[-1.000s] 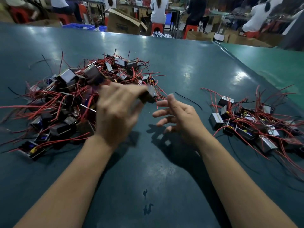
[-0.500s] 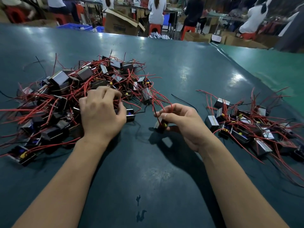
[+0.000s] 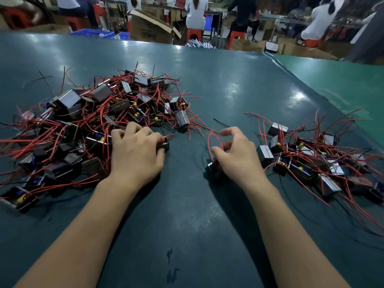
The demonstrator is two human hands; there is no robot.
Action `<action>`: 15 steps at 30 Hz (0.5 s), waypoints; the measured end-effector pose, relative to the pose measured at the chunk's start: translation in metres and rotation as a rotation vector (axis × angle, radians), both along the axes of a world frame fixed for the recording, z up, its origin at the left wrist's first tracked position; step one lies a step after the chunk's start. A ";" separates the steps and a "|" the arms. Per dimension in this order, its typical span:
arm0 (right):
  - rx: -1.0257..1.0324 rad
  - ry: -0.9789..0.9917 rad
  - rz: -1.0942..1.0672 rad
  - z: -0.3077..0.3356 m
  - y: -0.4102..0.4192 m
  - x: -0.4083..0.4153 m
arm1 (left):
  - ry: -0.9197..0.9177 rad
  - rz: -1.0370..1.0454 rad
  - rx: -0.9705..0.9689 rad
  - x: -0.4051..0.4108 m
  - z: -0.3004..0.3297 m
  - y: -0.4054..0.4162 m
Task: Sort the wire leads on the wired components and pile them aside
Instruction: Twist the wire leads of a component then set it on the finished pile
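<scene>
The left hand (image 3: 135, 154) lies palm down at the near right edge of the big pile (image 3: 93, 125), its fingers curled over a small black component (image 3: 165, 144) that shows just past the fingertips, red leads sticking out toward the gap between the hands. The right hand (image 3: 236, 156) sits right of the big pile, across a strip of bare table (image 3: 187, 215). Its thumb and lower fingers curl around another dark component (image 3: 213, 168), which rests on the table under the palm's inner edge; the forefinger arches above, apart from the thumb, and the red wire leads (image 3: 214, 138) rise in a loop between them, touching the fingers. Whether the forefinger pinches a lead cannot be told. Farther right of the big pile, just beside the right wrist, lies the smaller pile (image 3: 311, 163) of components with red wires fanned outward. Beyond the big pile, past the table's far edge, stand cardboard boxes (image 3: 149, 28) and seated people.
</scene>
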State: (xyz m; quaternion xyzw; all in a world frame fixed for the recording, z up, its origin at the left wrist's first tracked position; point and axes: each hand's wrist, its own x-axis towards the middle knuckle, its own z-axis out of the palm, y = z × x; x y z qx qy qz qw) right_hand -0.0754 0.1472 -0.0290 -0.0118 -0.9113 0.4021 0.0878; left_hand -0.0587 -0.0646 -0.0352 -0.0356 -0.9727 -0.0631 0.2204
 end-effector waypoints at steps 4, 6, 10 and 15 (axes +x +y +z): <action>0.145 -0.022 -0.014 0.004 0.002 0.002 | -0.018 -0.161 0.117 0.005 0.009 0.005; 0.204 -0.043 -0.013 0.003 0.004 0.003 | -0.055 -0.239 0.229 0.010 0.010 0.007; 0.133 0.163 -0.008 0.006 0.004 0.001 | 0.002 -0.262 0.283 0.014 0.016 0.011; 0.157 0.007 0.188 0.004 -0.004 0.005 | -0.034 -0.418 0.422 0.012 0.024 -0.001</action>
